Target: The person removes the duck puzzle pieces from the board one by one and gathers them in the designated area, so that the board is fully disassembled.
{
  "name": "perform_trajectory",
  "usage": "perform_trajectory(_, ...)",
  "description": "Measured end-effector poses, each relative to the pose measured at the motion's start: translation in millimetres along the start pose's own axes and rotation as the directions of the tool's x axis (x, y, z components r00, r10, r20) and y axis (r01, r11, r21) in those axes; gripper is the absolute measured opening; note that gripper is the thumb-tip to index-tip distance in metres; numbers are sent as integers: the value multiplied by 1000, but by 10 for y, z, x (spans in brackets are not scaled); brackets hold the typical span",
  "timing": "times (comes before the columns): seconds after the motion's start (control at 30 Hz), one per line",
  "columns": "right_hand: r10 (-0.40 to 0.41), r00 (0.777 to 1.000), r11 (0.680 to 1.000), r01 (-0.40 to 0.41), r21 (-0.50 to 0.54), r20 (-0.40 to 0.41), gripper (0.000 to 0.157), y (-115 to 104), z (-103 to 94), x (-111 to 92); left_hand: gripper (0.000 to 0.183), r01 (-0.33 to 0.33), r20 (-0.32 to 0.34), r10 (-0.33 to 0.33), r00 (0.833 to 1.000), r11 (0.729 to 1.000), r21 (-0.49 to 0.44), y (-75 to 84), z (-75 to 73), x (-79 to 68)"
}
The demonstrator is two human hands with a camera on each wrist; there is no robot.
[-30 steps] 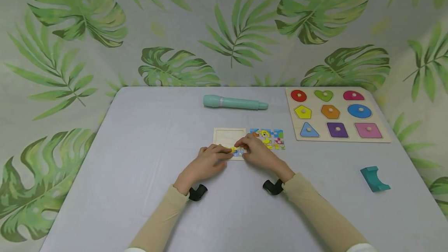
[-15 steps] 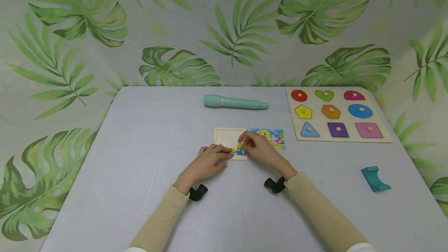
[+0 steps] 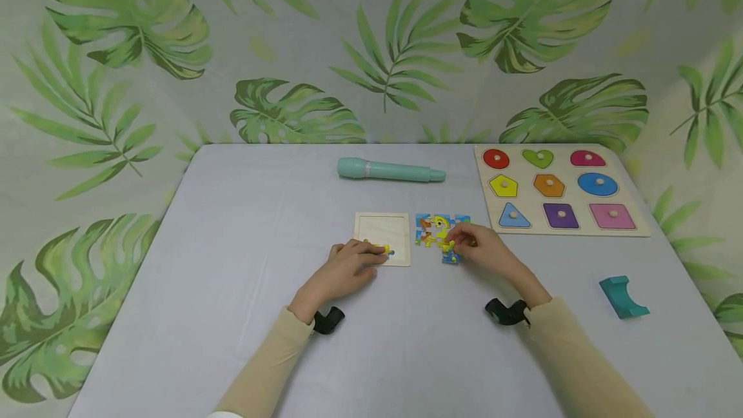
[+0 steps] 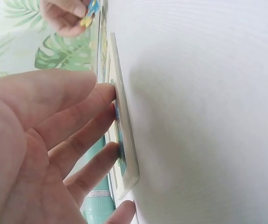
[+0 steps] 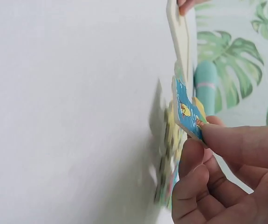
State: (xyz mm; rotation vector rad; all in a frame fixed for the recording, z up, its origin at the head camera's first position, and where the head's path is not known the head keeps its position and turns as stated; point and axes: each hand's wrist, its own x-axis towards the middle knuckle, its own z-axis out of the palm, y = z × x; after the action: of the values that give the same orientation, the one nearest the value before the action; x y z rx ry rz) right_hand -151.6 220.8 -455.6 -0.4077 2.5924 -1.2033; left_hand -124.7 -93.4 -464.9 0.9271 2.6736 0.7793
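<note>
My right hand [image 3: 486,251] pinches a blue and yellow puzzle piece [image 5: 186,112] between thumb and fingers, just above the table. Behind it lies a group of joined puzzle pieces [image 3: 426,220] with a yellow animal on them. To the left of that group is a small wooden puzzle tray [image 3: 387,217]. My left hand [image 3: 347,268] rests with fairly straight fingertips on the tray's near left part. Under those fingers a yellow and blue puzzle piece [image 3: 381,249] partly shows; the rest is covered.
A mint-green microphone-shaped tube [image 3: 395,170] lies behind the tray. At the back right is a wooden peg board [image 3: 525,202] with coloured shapes. A teal block [image 3: 621,297] with a curved cutout stands on the right of the white-covered table [image 3: 232,224].
My right hand has moved right, from the tray to the joined pieces, carrying the puzzle piece with it. My left hand has stayed in place on the tray.
</note>
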Motion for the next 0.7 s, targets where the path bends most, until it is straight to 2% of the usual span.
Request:
perform_trajectory(0.23,17,1000,1000,-17,-11,-13,13,119,-107,-139,32,4,-1,-4,1000,1000,3,4,6,1)
perform_trajectory(0.7,29,998,996,-33,-78,-55,15,142,-111,-176,34,3,8,-3,1000,1000,-15,10,-2,-8)
